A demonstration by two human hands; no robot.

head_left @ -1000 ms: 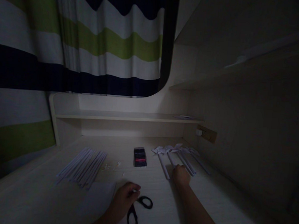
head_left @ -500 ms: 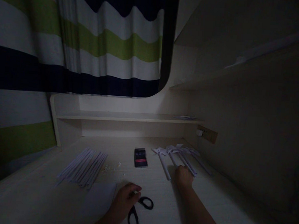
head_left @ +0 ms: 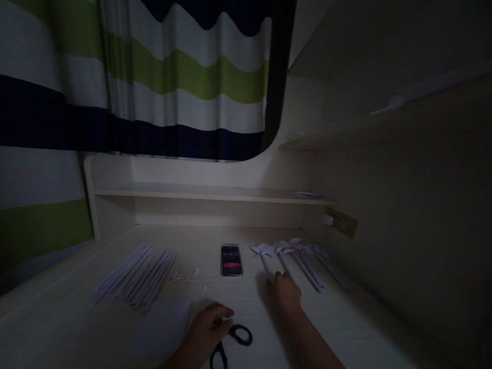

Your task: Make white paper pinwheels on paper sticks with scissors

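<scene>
My left hand [head_left: 207, 329] rests on the table, its fingers bent with a gap between thumb and forefinger. Beside and partly beneath it lie black-handled scissors [head_left: 241, 335], their loops spread and their blades hidden by the hand. On the right, my right hand [head_left: 285, 292] has its fingers closed at the lower stick of the leftmost white paper pinwheel [head_left: 263, 250]. Several other paper pinwheels [head_left: 303, 260] lie in a row to its right, heads toward the back. The lower end of the leftmost stick is covered by the hand.
A row of rolled white paper sticks [head_left: 136, 275] lies at left, near a paper sheet [head_left: 162, 327]. Small pale bits [head_left: 175, 276] are scattered beside the sticks. A phone [head_left: 231, 260] lies mid-table. Behind are a low shelf [head_left: 211, 194], a striped curtain [head_left: 185, 85] and a wall socket [head_left: 346, 223].
My right hand has moved left from the middle pinwheel sticks to the leftmost one, uncovering the sticks it hid. My left hand and the scissors have stayed almost still.
</scene>
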